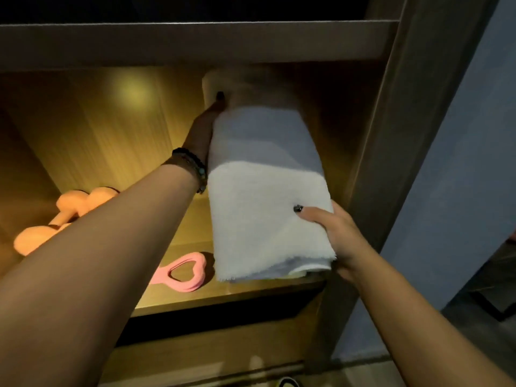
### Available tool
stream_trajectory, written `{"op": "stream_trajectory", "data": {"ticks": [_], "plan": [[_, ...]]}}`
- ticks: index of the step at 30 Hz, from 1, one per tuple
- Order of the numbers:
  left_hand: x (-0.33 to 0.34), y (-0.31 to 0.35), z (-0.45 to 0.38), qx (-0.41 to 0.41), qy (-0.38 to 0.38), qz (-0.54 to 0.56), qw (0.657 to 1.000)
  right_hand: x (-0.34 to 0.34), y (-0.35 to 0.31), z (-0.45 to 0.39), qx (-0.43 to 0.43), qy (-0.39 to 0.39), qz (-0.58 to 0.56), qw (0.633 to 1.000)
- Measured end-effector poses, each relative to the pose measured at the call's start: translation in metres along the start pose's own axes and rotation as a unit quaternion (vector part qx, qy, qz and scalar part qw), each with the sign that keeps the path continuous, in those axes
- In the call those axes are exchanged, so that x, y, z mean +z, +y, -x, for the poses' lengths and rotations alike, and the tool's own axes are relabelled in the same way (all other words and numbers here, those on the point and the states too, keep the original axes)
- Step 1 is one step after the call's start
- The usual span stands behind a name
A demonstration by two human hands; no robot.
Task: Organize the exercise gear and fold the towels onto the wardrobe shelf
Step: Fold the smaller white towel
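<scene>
A folded white towel (265, 196) lies lengthwise at the right end of the lit wardrobe shelf (223, 296), its near end at the shelf's front edge. My left hand (205, 127) holds the towel's far left side, thumb on top. My right hand (332, 233) grips the near right corner, thumb on top and fingers underneath. Pink dumbbells (64, 219) lie at the shelf's left, partly hidden by my left forearm. A pink heart-shaped grip ring (184, 272) lies near the front edge, just left of the towel.
The wardrobe's upright side panel (391, 135) stands right beside the towel. Another shelf board (195, 43) runs overhead. A blue-grey wall (460, 163) lies to the right of the wardrobe.
</scene>
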State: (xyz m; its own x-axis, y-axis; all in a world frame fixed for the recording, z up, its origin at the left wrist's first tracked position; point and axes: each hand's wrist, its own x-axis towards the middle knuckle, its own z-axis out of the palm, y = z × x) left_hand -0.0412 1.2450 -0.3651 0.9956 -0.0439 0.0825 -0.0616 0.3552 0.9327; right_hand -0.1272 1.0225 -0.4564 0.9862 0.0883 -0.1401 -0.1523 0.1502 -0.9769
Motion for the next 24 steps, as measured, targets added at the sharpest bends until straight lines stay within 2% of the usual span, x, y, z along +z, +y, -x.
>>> {"op": "stream_trajectory", "data": {"ticks": [2, 5, 6, 9, 11, 12, 14, 16, 18, 21, 24], "plan": [[-0.005, -0.025, -0.012, -0.059, -0.034, -0.024, 0.997, 0.004, -0.004, -0.036, 0.049, 0.045, 0.008, 0.998], [-0.022, -0.087, 0.005, -0.177, -0.022, -0.118, 0.977, 0.010, 0.008, -0.059, 0.112, 0.086, 0.088, 0.986], [-0.029, -0.102, 0.014, -0.192, -0.003, -0.147, 0.970, 0.013, 0.013, -0.059, 0.129, 0.101, 0.115, 0.980], [-0.040, -0.120, 0.038, -0.235, 0.019, -0.036, 0.971, 0.016, 0.026, -0.044, 0.126, 0.115, 0.085, 0.982], [-0.040, -0.117, 0.050, -0.232, -0.012, -0.011, 0.973, 0.016, 0.027, -0.032, 0.105, 0.113, 0.088, 0.984], [-0.039, -0.117, 0.051, -0.226, -0.003, -0.018, 0.974, 0.016, 0.026, -0.029, 0.083, 0.122, 0.095, 0.984], [-0.029, -0.117, 0.047, -0.227, 0.039, -0.043, 0.972, 0.018, 0.018, -0.027, 0.011, 0.155, 0.106, 0.982], [-0.017, -0.116, 0.042, -0.219, 0.099, -0.042, 0.970, 0.022, 0.006, -0.028, -0.074, 0.164, 0.171, 0.969], [-0.016, -0.123, 0.036, -0.205, 0.141, -0.059, 0.967, 0.024, -0.005, -0.029, -0.121, 0.154, 0.297, 0.935], [-0.015, -0.124, 0.027, -0.195, 0.169, -0.158, 0.953, 0.022, -0.013, -0.030, -0.105, 0.113, 0.477, 0.865], [-0.005, -0.114, 0.019, -0.150, 0.159, -0.271, 0.937, 0.021, -0.016, -0.028, -0.108, 0.091, 0.517, 0.844]]}}
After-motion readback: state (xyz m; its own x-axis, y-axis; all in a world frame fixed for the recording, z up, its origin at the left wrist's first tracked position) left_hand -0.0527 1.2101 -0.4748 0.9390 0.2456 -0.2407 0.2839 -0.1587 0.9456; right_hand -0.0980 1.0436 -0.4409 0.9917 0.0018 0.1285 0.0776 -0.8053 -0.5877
